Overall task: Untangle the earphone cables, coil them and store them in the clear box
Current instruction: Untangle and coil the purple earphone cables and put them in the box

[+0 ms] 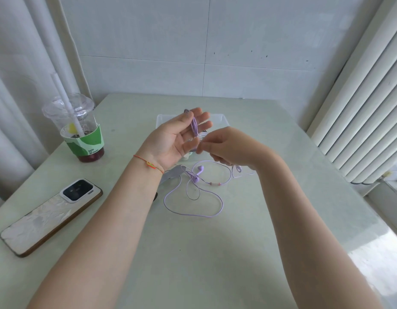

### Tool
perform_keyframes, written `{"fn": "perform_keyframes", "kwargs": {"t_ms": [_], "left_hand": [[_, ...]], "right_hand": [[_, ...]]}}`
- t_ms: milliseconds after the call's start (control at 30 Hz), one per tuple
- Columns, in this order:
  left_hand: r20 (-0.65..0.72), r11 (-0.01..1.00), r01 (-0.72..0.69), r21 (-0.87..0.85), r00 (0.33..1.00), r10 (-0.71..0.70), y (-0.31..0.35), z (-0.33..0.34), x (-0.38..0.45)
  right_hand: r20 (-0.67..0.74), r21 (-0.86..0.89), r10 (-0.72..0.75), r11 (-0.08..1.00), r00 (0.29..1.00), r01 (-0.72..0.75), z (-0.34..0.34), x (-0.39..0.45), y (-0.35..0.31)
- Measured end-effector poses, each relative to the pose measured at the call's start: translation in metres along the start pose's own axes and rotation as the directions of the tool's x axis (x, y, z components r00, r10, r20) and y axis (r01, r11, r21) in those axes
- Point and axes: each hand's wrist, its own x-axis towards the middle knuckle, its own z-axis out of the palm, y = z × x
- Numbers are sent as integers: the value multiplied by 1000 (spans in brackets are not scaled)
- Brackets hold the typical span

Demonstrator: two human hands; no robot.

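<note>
Nearest on the pale green worktop (193,253) lies a phone (51,216), then loose purple earphone cable (193,198). Above it, left hand (177,137) has fingers straight with coiled cable wrapped round them; right hand (226,146) pinches the strand. Clear box (219,119) sits behind, drink cup (78,128) left, tiled wall beyond.

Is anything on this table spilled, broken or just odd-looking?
Nothing spilled or broken. The only untidy thing is the purple earphone cable: part is wound round the left hand, while the rest sprawls in loose loops on the table. The drink cup stands upright.
</note>
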Motion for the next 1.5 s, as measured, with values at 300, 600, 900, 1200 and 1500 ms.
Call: {"fn": "perform_keyframes", "kwargs": {"t_ms": [300, 600, 900, 1200, 1500], "left_hand": [[-23, 718, 28, 696, 1000, -17, -8, -3, -2], [161, 868, 213, 449, 936, -313, -3, 1, -5], [135, 987, 129, -94, 984, -116, 5, 0, -3], [22, 990, -80, -112, 996, 83, 0, -3, 4], [-139, 757, -51, 651, 973, 184, -9, -9, 4]], "right_hand": [[-162, -44, -40, 999, 986, 33, -17, -8, 0], [-303, 121, -94, 983, 948, 136, -19, -2, 7], [-207, 180, -51, 980, 977, 90, -8, 4, 10], [-41, -6, -9, 1000, 999, 9, 7, 4, -1], [-144, -98, -80, 993, 986, 66, -8, -6, -11]]}}
